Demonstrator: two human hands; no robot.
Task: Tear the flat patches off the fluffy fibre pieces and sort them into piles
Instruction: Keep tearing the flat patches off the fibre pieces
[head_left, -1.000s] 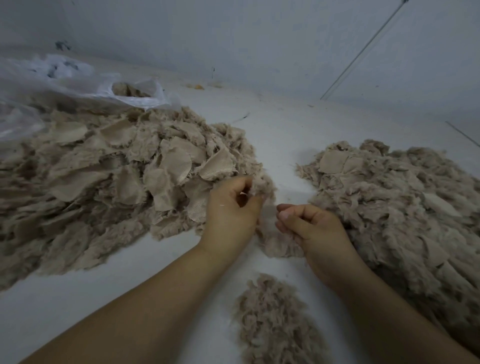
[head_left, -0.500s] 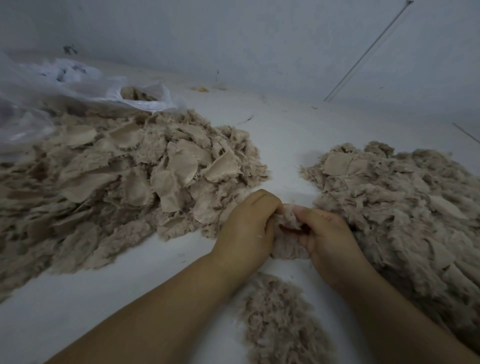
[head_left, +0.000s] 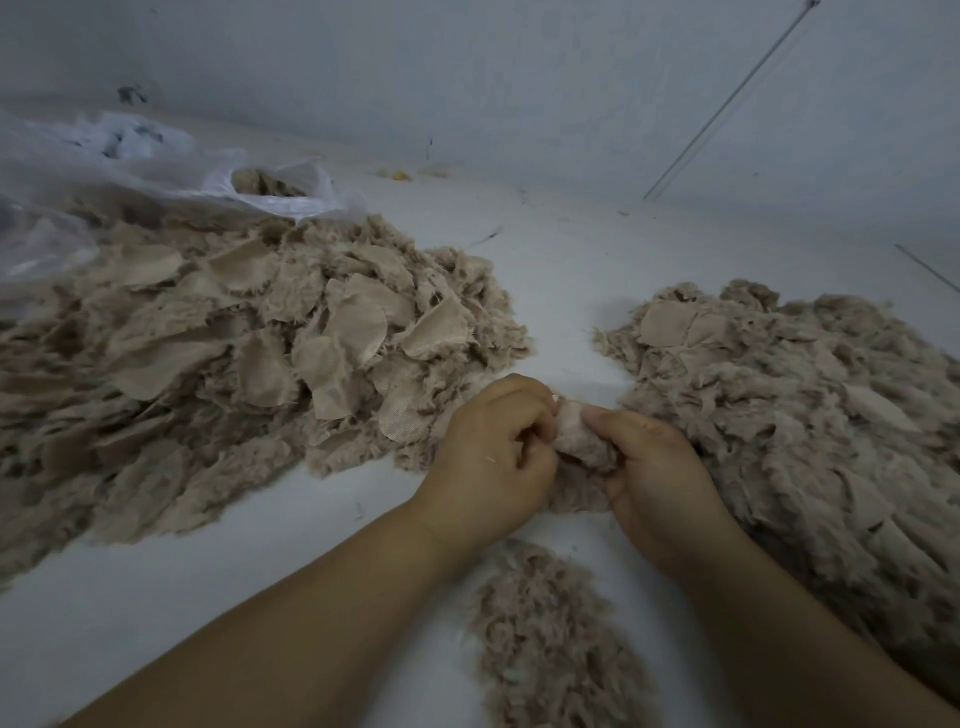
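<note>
White work surface (head_left: 561, 270) backed by pale wall. Fluffy fibre piece (head_left: 579, 434) pinched between left hand (head_left: 496, 457) and right hand (head_left: 657, 467), fingers curled. Patch-covered pile (head_left: 260, 343) beyond left hand; fluff pile (head_left: 550, 639) below hands.

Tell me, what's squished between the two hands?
In the head view, a fluffy beige fibre piece sits between the left hand and the right hand; both grip it over the white table.

Left of the matt white table (head_left: 561, 270), woven cloth patches (head_left: 358, 322) lay smooth among fuzzy fibre; beyond them sat a thin, glossy, crinkled plastic bag (head_left: 156, 171).
</note>
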